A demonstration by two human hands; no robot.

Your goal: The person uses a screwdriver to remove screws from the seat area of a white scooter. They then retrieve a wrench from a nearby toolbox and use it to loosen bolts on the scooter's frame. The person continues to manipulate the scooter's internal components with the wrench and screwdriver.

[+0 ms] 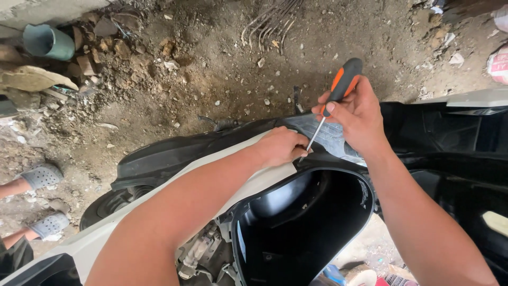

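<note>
My right hand [355, 114] grips a screwdriver [343, 82] with an orange and black handle, its thin shaft angled down and left to a tip beside my left hand. My left hand [280, 145] rests closed on the white side panel [106, 233] of a scooter, fingers curled at the panel's edge near the screwdriver tip. Just below both hands lies the open black under-seat storage tub [312, 222]. The scooter's black body trim [174, 151] runs behind the white panel.
Dirt ground with stones and rubble lies beyond the scooter. A green pipe end [47, 42] sits at the upper left. Another person's feet in grey clogs [42, 176] stand at the left edge. A bundle of wires [270, 21] lies at the top.
</note>
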